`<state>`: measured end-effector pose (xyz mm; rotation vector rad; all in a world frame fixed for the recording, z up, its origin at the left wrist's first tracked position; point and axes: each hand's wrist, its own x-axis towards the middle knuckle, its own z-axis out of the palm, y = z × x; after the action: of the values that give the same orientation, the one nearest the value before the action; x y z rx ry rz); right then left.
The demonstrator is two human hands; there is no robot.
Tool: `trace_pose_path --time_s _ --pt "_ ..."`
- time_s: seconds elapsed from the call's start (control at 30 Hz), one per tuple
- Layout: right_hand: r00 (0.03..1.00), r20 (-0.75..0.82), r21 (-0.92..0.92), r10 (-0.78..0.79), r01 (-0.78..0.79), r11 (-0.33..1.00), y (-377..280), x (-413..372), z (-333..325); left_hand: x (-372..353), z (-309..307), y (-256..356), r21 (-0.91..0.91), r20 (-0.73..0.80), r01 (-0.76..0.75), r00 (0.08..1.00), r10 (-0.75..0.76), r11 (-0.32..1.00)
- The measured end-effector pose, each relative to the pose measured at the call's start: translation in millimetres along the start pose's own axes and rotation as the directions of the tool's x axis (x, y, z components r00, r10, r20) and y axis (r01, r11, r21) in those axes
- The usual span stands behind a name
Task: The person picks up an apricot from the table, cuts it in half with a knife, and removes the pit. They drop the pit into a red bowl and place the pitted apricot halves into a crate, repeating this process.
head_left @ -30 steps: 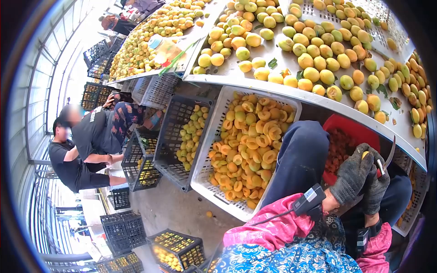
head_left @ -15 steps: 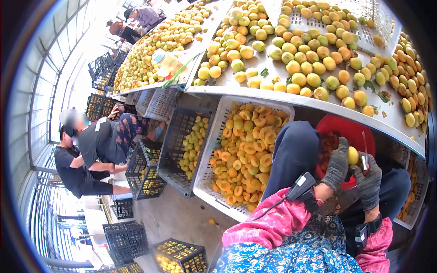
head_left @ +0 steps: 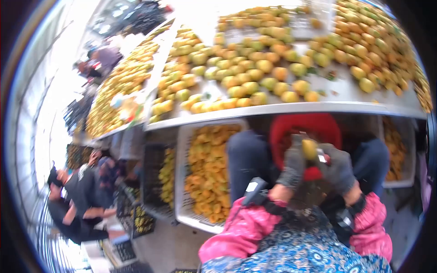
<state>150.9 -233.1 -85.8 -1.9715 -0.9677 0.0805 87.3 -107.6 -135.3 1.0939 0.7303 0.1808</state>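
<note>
Head view: fruit [head_left: 310, 148] in hands [head_left: 293, 164], red basin [head_left: 304, 123] behind, crate [head_left: 180, 177] alongside.

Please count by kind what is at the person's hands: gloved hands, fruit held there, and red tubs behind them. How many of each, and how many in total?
Gloved hands: 2, the left hand and the right hand
Fruit held at the gloves: 1, a yellow fruit
Red tub behind them: 1, the red tub
Total: 4
</note>
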Motion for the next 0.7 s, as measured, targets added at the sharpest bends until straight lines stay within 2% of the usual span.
trace_pose_path --time_s 0.07,0.13,0.17,0.23,0.27,0.33,0.37,0.47,0.5,0.53,0.6,0.63,0.67,0.7 --pt "1.000 0.013 -0.014 -0.009 0.009 1.000 10 -6 -5 -21 13 26 -0.242 0.082 0.047 0.996 -0.027 0.969" --pt "0.999 0.027 -0.032 0.044 -0.044 0.999 8 -7 -11 -27 23 27 -0.413 0.086 0.080 0.995 -0.048 0.907" --pt "0.997 0.014 -0.060 0.075 -0.074 0.995 5 -4 -13 -25 24 26 -0.417 0.069 0.070 0.997 -0.045 0.906" --pt "0.994 0.022 0.024 0.107 -0.107 0.994 1 -2 -14 -18 26 20 -0.466 0.057 0.066 0.997 -0.044 0.882" --pt "0.992 0.009 0.013 0.122 -0.122 0.992 2 -2 -14 -18 27 20 -0.413 -0.029 0.075 0.995 -0.095 0.908" --pt "0.947 0.080 0.357 0.311 -0.319 0.878 4 -1 -15 -19 31 22 -0.341 -0.091 0.020 0.994 -0.054 0.940" --pt "0.916 0.103 0.454 0.387 -0.389 0.801 3 0 -19 -16 30 21 -0.341 -0.082 0.025 0.995 -0.056 0.940" --pt "0.877 0.166 0.366 0.451 -0.479 0.798 12 3 -27 -6 14 17 -0.382 -0.047 0.007 0.999 -0.027 0.924" --pt "0.875 0.165 0.369 0.455 -0.482 0.794 14 3 -26 -7 6 16 -0.377 0.102 0.033 0.995 0.006 0.925" --pt "0.904 0.125 0.309 0.410 -0.428 0.849 16 1 -25 -9 5 18 -0.369 0.251 0.063 0.967 0.034 0.927" --pt "0.950 0.054 0.168 0.307 -0.312 0.935 20 -1 -26 -15 12 21 -0.352 0.206 0.092 0.978 -0.019 0.932" --pt "0.948 0.054 0.164 0.313 -0.317 0.934 19 0 -26 -16 13 21 -0.320 0.195 0.088 0.980 -0.025 0.943" --pt "0.937 0.047 0.411 0.345 -0.333 0.849 15 2 -25 -18 15 23 -0.285 0.185 0.084 0.982 -0.031 0.955" --pt "0.925 0.046 0.632 0.378 -0.320 0.706 10 4 -26 -20 21 25 -0.478 0.133 0.245 0.969 -0.206 0.843"
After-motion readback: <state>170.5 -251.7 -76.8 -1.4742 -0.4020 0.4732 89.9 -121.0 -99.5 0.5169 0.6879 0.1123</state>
